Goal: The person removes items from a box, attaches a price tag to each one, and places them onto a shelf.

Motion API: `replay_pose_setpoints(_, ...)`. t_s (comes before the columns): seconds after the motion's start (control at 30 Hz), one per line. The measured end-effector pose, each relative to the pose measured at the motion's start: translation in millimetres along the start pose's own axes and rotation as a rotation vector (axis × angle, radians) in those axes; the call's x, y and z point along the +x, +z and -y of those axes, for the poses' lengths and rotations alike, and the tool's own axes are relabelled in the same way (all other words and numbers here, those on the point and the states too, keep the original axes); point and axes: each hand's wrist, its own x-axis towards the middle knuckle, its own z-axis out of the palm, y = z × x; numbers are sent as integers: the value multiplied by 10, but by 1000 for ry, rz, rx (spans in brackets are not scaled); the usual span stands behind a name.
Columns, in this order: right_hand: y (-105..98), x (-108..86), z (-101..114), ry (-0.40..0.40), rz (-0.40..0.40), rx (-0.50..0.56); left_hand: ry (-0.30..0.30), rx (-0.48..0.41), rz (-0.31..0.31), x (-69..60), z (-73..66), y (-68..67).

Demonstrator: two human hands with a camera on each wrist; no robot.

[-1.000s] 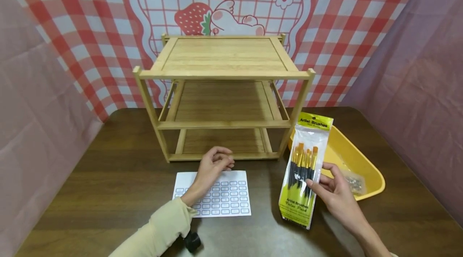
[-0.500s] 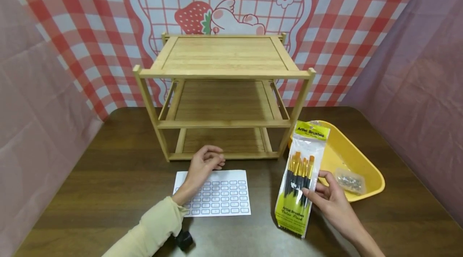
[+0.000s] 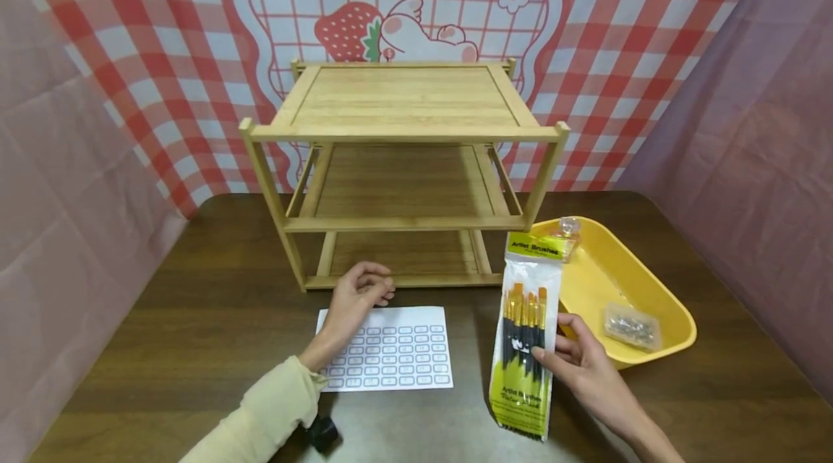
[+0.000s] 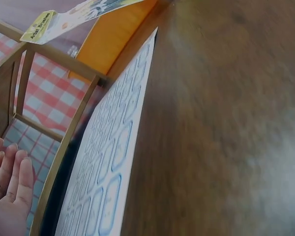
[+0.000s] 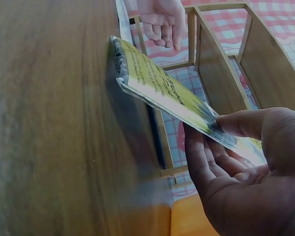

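- Yellow-green and clear plastic wraps a tall, flat pack of black-handled artist brushes (image 3: 528, 318), held tilted over the near right part of the dark brown wood-grain table (image 3: 182, 354); whether its lower edge touches the tabletop cannot be told.
- The person's right hand (image 3: 588, 370) grips the pack's right edge, thumb across the front and fingers clamped behind.
- The left hand (image 3: 353, 305) hovers by the far left corner of a white paper sheet printed with rows of blue-outlined boxes (image 3: 405, 358), its fingers loosely bent and close together.
- A pale yellow sleeve (image 3: 270, 405) covers the left forearm, a small black object (image 3: 322, 434) just beside it.
- At right, a yellow plastic tray (image 3: 651, 282) holds a clear box of small metallic pieces (image 3: 631, 327) at its near end; the pack's top overlaps its far left side in the head view.
- Beyond the sheet stands a pale three-tier wooden rack (image 3: 403, 223), before a red-and-white checked cloth printed with strawberries (image 3: 586, 65).
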Motion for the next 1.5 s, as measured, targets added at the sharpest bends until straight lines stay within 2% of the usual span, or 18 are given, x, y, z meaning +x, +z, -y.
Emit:
replay_pose_setpoints(0.2, 22, 22, -4, 42, 55, -2, 16, 36, -3, -28, 11, -99)
replay_pose_setpoints(0.47, 24, 27, -43, 4, 172, -6, 43, 133, -42, -57, 9, -223)
replay_pose_setpoints(0.8, 51, 64, -63, 8, 220, -40, 99, 231, -68, -68, 42, -402)
replay_pose_setpoints(1.0, 73, 80, -115, -65, 260, -79, 90, 268, -80, -78, 50, -501)
replay_pose_setpoints(1.13, 92, 84, -143, -109, 257, -111, 85, 291, -88, -95, 55, -546)
replay_pose_setpoints(1.5, 143, 101, -162, -119, 204, -218, 80, 332, -101, -141, 64, -643)
